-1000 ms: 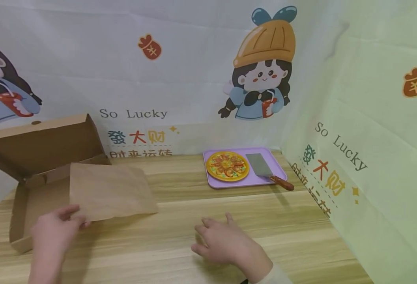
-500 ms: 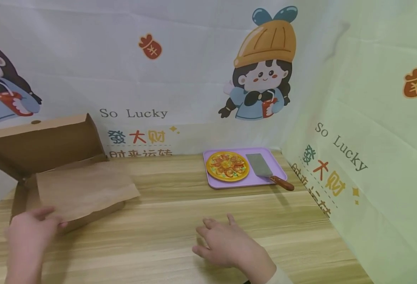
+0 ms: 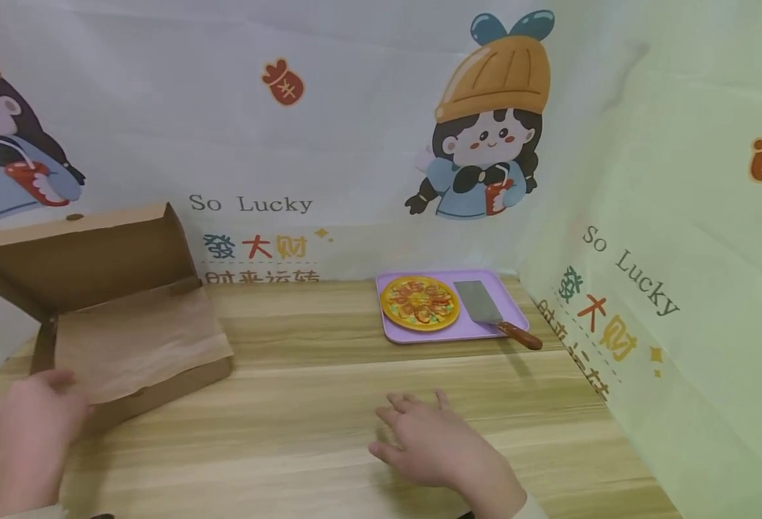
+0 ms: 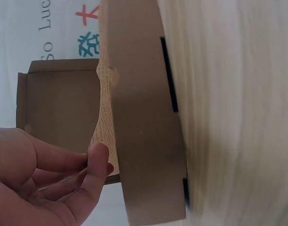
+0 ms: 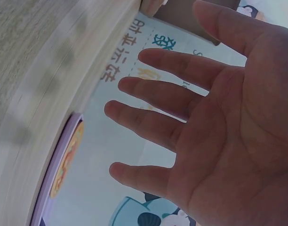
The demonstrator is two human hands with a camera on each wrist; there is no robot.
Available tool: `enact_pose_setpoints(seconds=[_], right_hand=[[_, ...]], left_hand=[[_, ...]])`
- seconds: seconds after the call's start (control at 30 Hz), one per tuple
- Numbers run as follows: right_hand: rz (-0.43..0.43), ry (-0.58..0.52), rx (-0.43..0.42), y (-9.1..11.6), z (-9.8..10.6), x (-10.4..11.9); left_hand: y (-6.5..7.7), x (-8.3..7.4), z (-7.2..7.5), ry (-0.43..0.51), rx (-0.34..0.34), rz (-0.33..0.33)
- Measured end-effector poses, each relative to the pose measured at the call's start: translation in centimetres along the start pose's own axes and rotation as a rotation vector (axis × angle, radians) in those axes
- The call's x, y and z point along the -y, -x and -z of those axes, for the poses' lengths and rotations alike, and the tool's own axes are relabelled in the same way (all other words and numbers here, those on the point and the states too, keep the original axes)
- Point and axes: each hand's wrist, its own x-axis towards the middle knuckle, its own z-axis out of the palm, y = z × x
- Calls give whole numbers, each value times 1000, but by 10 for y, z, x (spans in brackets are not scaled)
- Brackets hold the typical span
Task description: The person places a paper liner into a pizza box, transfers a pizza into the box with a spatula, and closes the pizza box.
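Observation:
At the left of the head view, an open cardboard pizza box (image 3: pixel 160 393) stands with its lid (image 3: pixel 108 259) raised against the back cloth. A sheet of brown paper (image 3: pixel 143 339) lies over the box's opening, its right corner sticking out past the side. My left hand (image 3: pixel 37 425) pinches the paper's near left corner between thumb and fingers; in the left wrist view the printed paper (image 4: pixel 105 103) shows along the box's front wall (image 4: pixel 144 122). My right hand (image 3: pixel 435 443) hovers over the table with its fingers spread and holds nothing, as the palm (image 5: pixel 228 127) shows in the right wrist view.
A purple tray (image 3: pixel 406 336) sits at the back right of the wooden table (image 3: pixel 303 432). On it are a toy pizza (image 3: pixel 419 303) and a metal spatula (image 3: pixel 481 303), whose wooden handle (image 3: pixel 520 335) overhangs the tray's edge. Printed cloth walls (image 3: pixel 355 144) stand behind and to the right.
My left hand has carried the paper leftward and lowered it from beside the box onto its opening. My right hand has barely moved; the head view has shifted slightly.

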Motion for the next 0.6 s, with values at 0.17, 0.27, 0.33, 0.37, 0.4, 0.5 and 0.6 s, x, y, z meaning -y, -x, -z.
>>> enact_pose_setpoints(seconds=[0.17,0.27,0.33,0.37,0.4,0.5,0.6], right_hand=[[-8,-26,-2,2,-1,-1],[-11,-33,2,2,-1,-3],[-18,-38,7,2,-2,-4],[-21,-42,7,2,-2,-4],[-27,-48,6,2,-3,-5],[-45,-62,-4,2,-4,-8],[-62,-77,-11,2,-5,-11]], left_hand=[[-1,8,2,-6,4,9],[-2,10,1,-5,22,33],[-2,12,2,-28,26,38],[-2,13,2,-37,26,39],[-2,15,2,-48,18,28],[-2,16,1,-73,-11,0],[0,14,1,-86,-30,-28]])
